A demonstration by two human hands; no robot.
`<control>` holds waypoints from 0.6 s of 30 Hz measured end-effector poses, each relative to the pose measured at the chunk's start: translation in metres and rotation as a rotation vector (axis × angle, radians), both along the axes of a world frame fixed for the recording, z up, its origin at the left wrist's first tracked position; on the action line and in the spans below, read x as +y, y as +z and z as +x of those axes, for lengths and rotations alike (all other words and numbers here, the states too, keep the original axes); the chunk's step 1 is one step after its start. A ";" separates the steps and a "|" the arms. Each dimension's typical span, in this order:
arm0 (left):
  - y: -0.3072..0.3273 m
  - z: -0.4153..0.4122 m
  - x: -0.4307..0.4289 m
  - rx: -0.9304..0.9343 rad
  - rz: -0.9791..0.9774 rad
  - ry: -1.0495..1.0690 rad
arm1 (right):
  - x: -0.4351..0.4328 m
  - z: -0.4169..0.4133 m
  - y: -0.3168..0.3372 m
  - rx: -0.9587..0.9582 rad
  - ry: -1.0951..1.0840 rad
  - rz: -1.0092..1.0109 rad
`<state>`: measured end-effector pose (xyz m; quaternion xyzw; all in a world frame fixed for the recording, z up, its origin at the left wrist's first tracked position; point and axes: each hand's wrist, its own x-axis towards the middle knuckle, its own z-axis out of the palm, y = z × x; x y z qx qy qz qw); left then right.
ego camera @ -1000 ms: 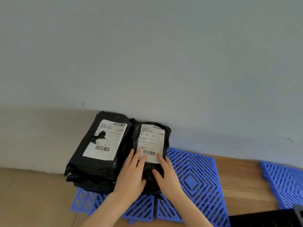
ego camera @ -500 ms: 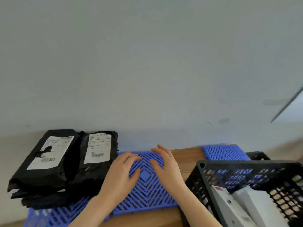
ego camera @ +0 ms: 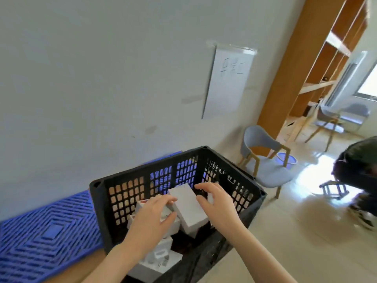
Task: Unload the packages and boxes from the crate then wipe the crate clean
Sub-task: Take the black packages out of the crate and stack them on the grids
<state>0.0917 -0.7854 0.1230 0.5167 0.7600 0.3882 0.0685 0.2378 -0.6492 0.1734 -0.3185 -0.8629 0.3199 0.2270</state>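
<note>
A black perforated crate [ego camera: 130, 193] stands in front of me against the wall, holding several white boxes. A long white box [ego camera: 188, 209] lies tilted on top of the pile. My left hand [ego camera: 152, 219] reaches into the crate with fingers spread over the smaller boxes, its fingertips touching the long box's left side. My right hand [ego camera: 217, 203] hovers at that box's right side, fingers and thumb spread and slightly curled, holding nothing. More white boxes [ego camera: 161, 258] lie lower in the crate, partly hidden by my left forearm.
A blue plastic grid mat [ego camera: 44, 235] lies on the floor to the left of the crate. A grey chair [ego camera: 265, 166] stands to the right by the wall. A person in dark clothes [ego camera: 359, 170] crouches at the far right. A paper sheet [ego camera: 228, 82] hangs on the wall.
My view swung right from the black packages on the mat to the crate. Both hands left the mat and moved into the crate, around the long white box.
</note>
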 end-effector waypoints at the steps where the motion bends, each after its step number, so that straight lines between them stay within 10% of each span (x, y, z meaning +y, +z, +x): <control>1: -0.002 0.009 0.015 -0.017 -0.020 -0.037 | 0.012 0.015 -0.002 0.000 -0.042 -0.005; 18: -0.075 0.015 0.227 -0.070 -0.368 -0.187 | 0.184 0.026 -0.053 -0.405 0.032 -0.176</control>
